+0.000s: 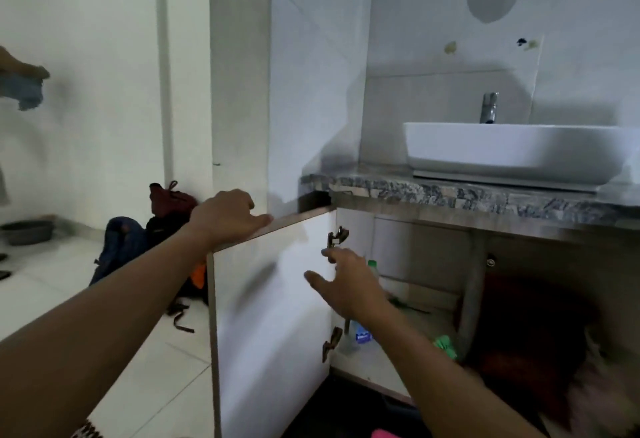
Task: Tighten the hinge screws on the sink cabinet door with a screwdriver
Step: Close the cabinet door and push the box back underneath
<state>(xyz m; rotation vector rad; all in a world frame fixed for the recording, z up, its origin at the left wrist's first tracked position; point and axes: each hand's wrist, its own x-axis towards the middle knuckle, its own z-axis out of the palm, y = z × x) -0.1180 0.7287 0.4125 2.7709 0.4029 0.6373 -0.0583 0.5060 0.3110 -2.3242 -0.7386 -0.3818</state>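
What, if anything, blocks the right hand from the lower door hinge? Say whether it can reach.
Probably yes. The door stands open, the left hand holding its top; the right hand is by the upper hinge, nothing visible between it and the lower hinge.

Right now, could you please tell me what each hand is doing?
Left hand: grips the top edge of the cabinet door.
Right hand: open, holding nothing, fingers spread by the upper hinge.

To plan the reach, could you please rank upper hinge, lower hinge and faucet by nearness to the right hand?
1. upper hinge, just above the right hand.
2. lower hinge, lower on the cabinet door.
3. faucet, up right, over the sink.
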